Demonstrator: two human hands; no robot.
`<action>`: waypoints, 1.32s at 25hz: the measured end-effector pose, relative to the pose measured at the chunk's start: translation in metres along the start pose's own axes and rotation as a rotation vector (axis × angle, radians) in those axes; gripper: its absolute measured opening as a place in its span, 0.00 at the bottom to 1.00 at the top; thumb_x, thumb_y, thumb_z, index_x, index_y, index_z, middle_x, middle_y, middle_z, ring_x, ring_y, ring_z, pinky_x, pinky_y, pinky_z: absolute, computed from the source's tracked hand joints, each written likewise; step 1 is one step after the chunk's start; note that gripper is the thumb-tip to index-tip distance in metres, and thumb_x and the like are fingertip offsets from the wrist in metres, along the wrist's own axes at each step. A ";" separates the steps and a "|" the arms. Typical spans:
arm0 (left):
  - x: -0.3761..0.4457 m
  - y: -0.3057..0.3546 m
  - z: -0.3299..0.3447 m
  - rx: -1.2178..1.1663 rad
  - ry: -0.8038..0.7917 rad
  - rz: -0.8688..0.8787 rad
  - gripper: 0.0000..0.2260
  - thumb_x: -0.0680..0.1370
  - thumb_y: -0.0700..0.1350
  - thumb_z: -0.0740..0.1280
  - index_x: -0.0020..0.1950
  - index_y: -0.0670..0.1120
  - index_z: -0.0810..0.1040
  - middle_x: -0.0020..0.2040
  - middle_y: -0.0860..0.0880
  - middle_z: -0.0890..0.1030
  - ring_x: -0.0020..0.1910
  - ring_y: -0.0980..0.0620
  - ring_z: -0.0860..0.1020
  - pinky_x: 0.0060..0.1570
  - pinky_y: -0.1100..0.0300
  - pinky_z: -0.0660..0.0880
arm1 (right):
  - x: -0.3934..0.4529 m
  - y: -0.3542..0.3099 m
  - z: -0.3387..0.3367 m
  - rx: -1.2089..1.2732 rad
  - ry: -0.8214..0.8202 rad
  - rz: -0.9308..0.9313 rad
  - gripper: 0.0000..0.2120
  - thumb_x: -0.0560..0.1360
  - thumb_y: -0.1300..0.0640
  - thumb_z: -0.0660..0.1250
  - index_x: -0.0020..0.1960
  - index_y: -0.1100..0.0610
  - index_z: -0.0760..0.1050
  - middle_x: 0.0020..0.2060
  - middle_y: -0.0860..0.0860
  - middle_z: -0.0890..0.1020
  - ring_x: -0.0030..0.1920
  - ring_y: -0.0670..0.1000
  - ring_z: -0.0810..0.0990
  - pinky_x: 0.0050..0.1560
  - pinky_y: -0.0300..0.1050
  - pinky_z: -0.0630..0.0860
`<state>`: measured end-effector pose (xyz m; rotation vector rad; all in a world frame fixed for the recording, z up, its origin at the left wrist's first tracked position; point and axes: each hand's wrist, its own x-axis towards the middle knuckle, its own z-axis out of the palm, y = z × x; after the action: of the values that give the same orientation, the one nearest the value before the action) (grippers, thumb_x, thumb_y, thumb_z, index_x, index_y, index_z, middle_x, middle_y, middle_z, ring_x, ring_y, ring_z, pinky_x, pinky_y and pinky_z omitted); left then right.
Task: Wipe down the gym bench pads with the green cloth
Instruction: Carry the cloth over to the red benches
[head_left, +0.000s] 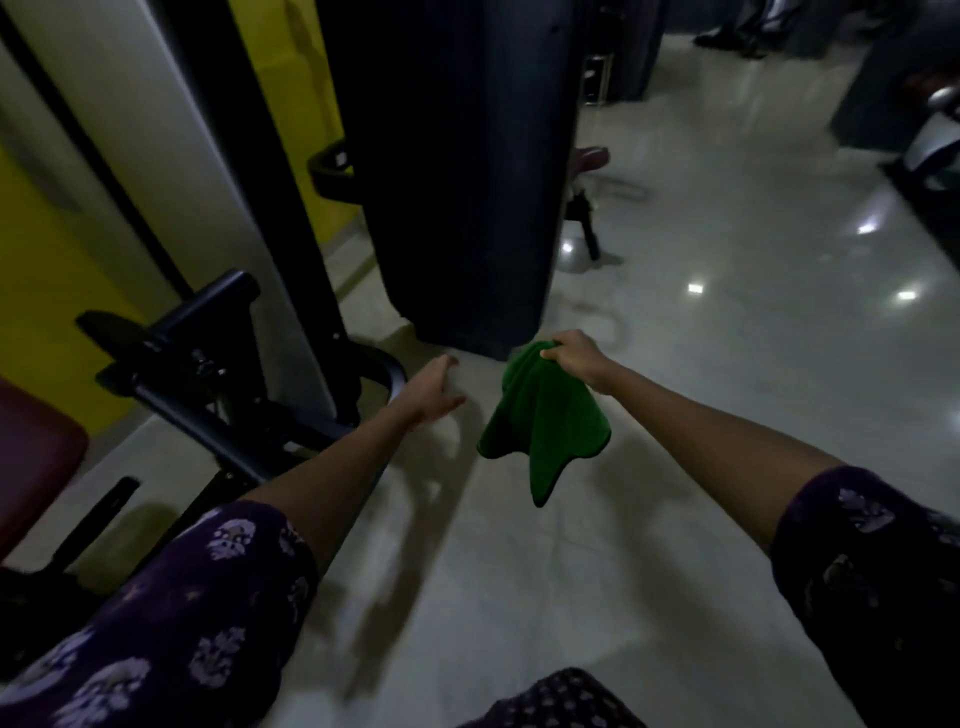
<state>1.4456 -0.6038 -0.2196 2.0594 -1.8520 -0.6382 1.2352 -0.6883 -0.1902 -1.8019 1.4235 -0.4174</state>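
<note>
Here the right hand (576, 358) pinches the hanging green cloth (543, 421); left hand (434, 389) outstretched, empty.

The cloth (540, 415) is solid deep green. Both sleeves (182, 613) are dark purple with a pale lilac floral print. The bench pad (31, 457) is maroon, the wall panel (47, 270) yellow, the floor (727, 322) glossy pale grey.
</note>
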 end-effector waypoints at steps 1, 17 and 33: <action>0.018 0.015 0.004 0.010 -0.014 0.029 0.28 0.77 0.44 0.67 0.73 0.39 0.60 0.72 0.40 0.64 0.70 0.44 0.65 0.64 0.58 0.62 | 0.007 0.010 -0.018 -0.001 0.019 0.014 0.08 0.78 0.61 0.63 0.42 0.63 0.76 0.43 0.58 0.76 0.45 0.54 0.74 0.44 0.44 0.68; 0.321 0.295 0.104 -0.032 -0.208 0.372 0.24 0.77 0.42 0.68 0.70 0.39 0.65 0.69 0.41 0.69 0.67 0.44 0.69 0.63 0.54 0.68 | 0.119 0.188 -0.307 0.115 0.402 0.266 0.07 0.76 0.62 0.65 0.49 0.66 0.77 0.43 0.57 0.76 0.45 0.53 0.74 0.40 0.40 0.68; 0.610 0.650 0.257 0.032 -0.556 0.786 0.22 0.76 0.42 0.68 0.68 0.39 0.67 0.66 0.42 0.71 0.65 0.45 0.69 0.60 0.60 0.66 | 0.214 0.393 -0.606 0.219 0.888 0.597 0.12 0.75 0.61 0.66 0.35 0.62 0.70 0.34 0.54 0.73 0.37 0.49 0.72 0.29 0.35 0.63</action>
<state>0.8006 -1.2706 -0.1915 1.0294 -2.7243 -0.9918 0.6317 -1.1370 -0.1401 -0.9329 2.2954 -1.0709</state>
